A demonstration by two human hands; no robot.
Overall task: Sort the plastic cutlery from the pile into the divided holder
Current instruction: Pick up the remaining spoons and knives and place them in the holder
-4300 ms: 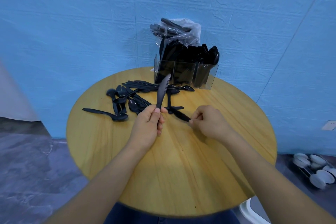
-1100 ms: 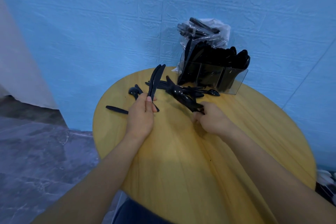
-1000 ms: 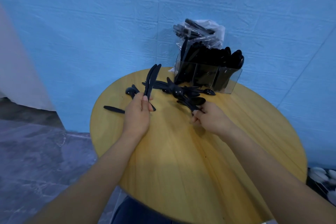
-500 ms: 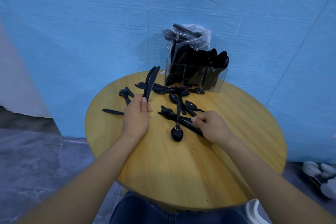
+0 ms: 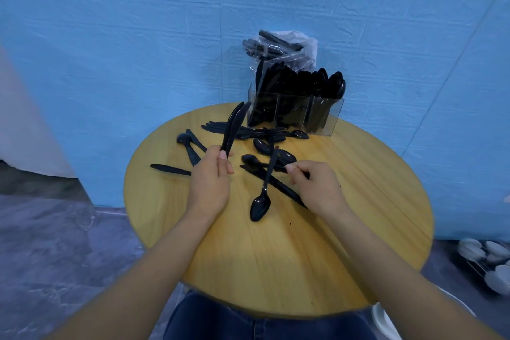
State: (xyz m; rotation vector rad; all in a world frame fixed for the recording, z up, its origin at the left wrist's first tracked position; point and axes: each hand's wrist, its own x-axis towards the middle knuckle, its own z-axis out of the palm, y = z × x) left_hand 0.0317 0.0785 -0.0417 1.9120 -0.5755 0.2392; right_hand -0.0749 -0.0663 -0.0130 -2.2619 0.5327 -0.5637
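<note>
Two knives (image 5: 234, 127) gripped upright in your left hand (image 5: 210, 179); right hand (image 5: 317, 185) pinching spoon handle (image 5: 278, 167) near holder (image 5: 295, 116).

Round wooden table (image 5: 276, 257), set against a blue textured wall (image 5: 110, 36). At its far edge: a clear plastic divided holder (image 5: 295, 116), its compartments packed with upright black cutlery, and behind it a clear plastic bag (image 5: 284, 48) of more black pieces. Loose black plastic cutlery pile (image 5: 259, 135) spread before the holder. Left hand (image 5: 211, 182) grips two black plastic knives (image 5: 234, 127), blades pointing up and away. Right hand (image 5: 317, 185) pinches a handle among crossed pieces near a black plastic spoon (image 5: 262, 196), bowl toward the person. White dishes (image 5: 488, 265) on the floor, right.
</note>
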